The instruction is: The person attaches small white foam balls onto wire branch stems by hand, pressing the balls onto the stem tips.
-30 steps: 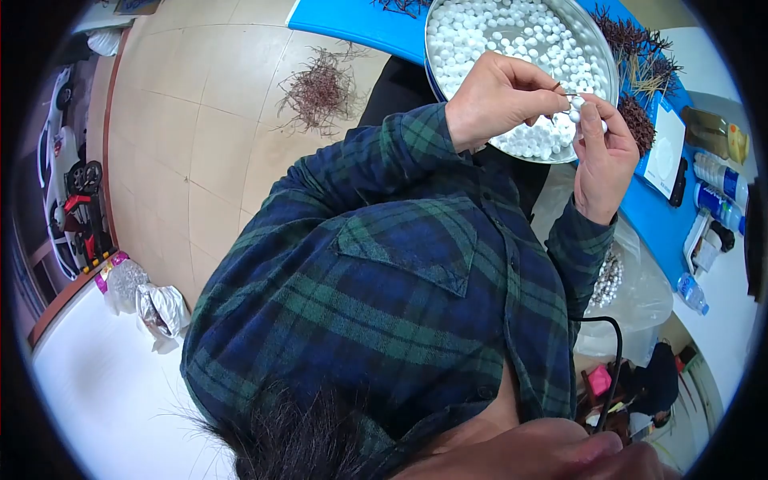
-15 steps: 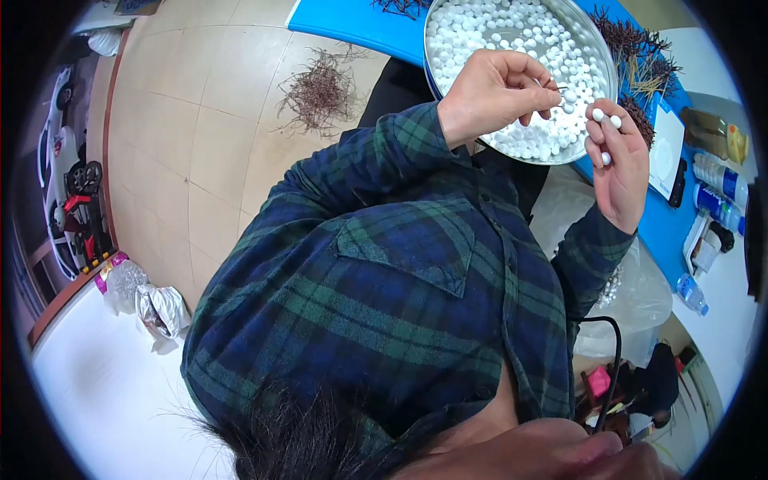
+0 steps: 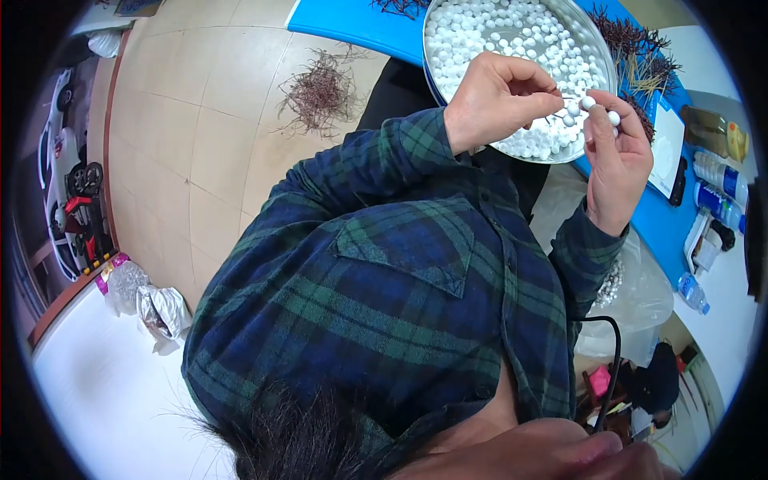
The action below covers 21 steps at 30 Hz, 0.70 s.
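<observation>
Head view: near the top of the frame, right of centre, the left hand (image 3: 506,100) has its grip closed, thumb and forefinger pinching a thin dark stem (image 3: 554,94). Just right of it, the right hand (image 3: 618,156) holds a white ball (image 3: 588,103) in a narrow grip at its fingertips, with a second ball (image 3: 614,118) lodged among the fingers. Both hands are over or beside a round metal tray (image 3: 612,68) of loose white balls, its upper side near the blue counter (image 3: 352,26). Dark twig bundles (image 3: 628,36) lie right of the tray, in the upper right, with a white card (image 3: 666,152) below them. A tangled twig pile (image 3: 320,92) rests on the tiled floor (image 3: 228,72), upper left of centre. Bottles (image 3: 720,204) stand or lie at the right edge.
</observation>
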Available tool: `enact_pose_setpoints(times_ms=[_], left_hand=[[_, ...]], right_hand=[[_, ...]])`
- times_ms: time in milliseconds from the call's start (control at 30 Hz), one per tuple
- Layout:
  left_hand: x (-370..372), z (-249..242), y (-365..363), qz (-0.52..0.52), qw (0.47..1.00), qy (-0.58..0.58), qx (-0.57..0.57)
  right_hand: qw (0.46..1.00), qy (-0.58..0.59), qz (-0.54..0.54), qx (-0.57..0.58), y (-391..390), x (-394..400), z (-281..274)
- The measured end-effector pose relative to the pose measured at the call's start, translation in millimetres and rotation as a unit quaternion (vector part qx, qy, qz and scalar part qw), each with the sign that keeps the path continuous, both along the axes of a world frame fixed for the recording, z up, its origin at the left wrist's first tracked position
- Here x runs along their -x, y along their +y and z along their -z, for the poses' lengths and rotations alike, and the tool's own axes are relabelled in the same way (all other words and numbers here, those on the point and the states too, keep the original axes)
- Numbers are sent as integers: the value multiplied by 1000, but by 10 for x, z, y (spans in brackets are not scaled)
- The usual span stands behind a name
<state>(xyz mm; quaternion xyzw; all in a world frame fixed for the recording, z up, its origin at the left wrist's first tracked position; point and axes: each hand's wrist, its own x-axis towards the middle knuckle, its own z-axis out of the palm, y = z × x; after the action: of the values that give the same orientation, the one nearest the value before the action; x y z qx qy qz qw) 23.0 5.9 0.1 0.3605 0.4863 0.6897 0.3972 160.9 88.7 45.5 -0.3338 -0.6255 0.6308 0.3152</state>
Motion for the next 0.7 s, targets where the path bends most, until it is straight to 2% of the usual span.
enact_pose_setpoints(times_ms=[700], left_hand=[[1, 45, 3, -19, 998, 60, -23]], right_hand=[[996, -69, -17, -47, 32, -41, -15]])
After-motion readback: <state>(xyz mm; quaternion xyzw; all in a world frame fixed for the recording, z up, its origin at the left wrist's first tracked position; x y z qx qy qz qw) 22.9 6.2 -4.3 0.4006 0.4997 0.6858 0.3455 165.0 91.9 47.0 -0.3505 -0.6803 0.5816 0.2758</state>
